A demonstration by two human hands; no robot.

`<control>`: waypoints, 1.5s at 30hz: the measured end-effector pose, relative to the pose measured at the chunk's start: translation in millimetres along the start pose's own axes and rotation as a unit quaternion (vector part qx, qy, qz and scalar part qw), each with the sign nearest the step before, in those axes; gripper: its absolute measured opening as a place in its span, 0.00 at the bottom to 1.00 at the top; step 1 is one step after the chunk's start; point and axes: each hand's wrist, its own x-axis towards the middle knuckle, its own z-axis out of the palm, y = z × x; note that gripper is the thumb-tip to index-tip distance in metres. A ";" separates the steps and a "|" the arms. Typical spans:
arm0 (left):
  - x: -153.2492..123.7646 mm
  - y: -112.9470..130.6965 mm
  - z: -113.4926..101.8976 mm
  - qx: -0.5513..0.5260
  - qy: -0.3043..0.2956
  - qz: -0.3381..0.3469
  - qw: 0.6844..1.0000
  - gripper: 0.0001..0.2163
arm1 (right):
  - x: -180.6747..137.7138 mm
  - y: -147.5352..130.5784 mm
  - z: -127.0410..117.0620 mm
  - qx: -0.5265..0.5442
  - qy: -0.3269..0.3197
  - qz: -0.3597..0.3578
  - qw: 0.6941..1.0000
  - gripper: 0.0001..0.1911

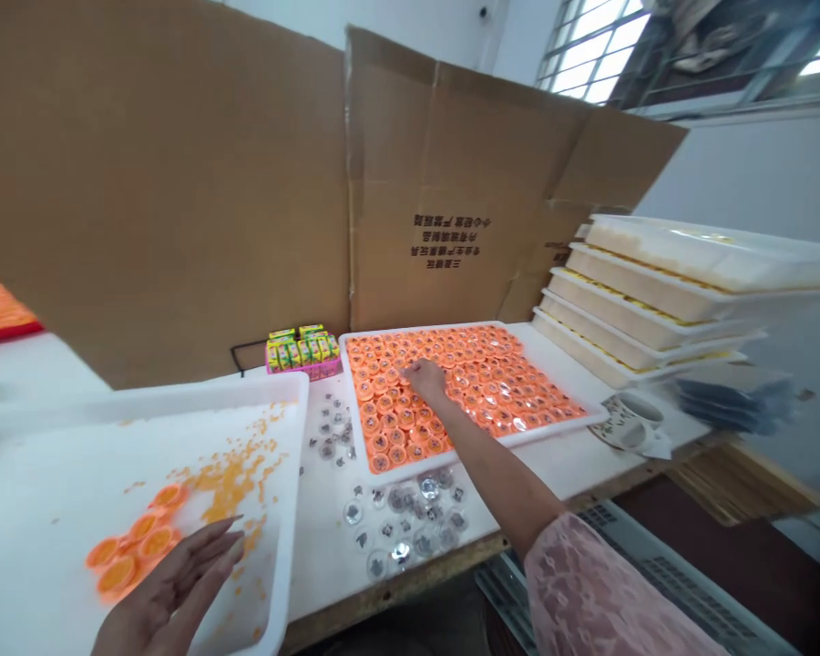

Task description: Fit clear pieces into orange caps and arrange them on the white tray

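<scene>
My left hand [178,583] lies flat with fingers stretched out in a white tray [283,510], beside a few orange round cups [137,542] and scattered orange crumbs. My right hand [425,377], arm in a pink lace sleeve, reaches into a second white tray [553,346] packed with several rows of orange cups [465,383]. Its fingers are curled down onto the cups near the tray's middle left; whatever they pinch is hidden.
Clear round lids [410,515] lie loose on the white table between the trays. A pink basket of small yellow-green packs [302,351] stands at the back. Stacked white trays [656,292] and a mug [625,421] sit at right. Cardboard sheets [178,182] wall the back.
</scene>
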 end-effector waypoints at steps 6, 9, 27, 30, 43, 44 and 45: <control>-5.4 14.5 -0.6 -0.016 -0.082 0.044 0.996 0.14 | -27.3 -19.6 -3.1 -0.021 0.053 -0.109 0.992 0.13; -7.1 20.2 -2.3 -0.010 -0.105 0.074 0.992 0.11 | -57.1 -55.5 10.3 0.043 0.030 -0.231 0.972 0.12; -7.1 13.4 -12.0 -0.100 -0.104 0.129 0.981 0.10 | -195.8 -217.3 165.0 -0.082 -0.403 -0.600 0.686 0.12; -2.9 7.0 -9.9 -0.091 0.006 0.119 0.989 0.08 | -191.7 -211.5 147.4 -0.076 -0.378 -0.589 0.710 0.10; 15.1 5.4 -13.6 -0.453 0.006 -0.057 0.890 0.14 | -227.0 -149.3 45.1 0.184 -0.359 -0.509 0.761 0.17; 15.0 6.8 -14.6 -0.455 -0.002 -0.058 0.889 0.13 | -228.7 -146.7 42.4 0.193 -0.353 -0.503 0.765 0.17; 14.9 7.7 -15.2 -0.455 -0.003 -0.059 0.888 0.12 | -229.7 -144.6 40.3 0.202 -0.346 -0.501 0.768 0.16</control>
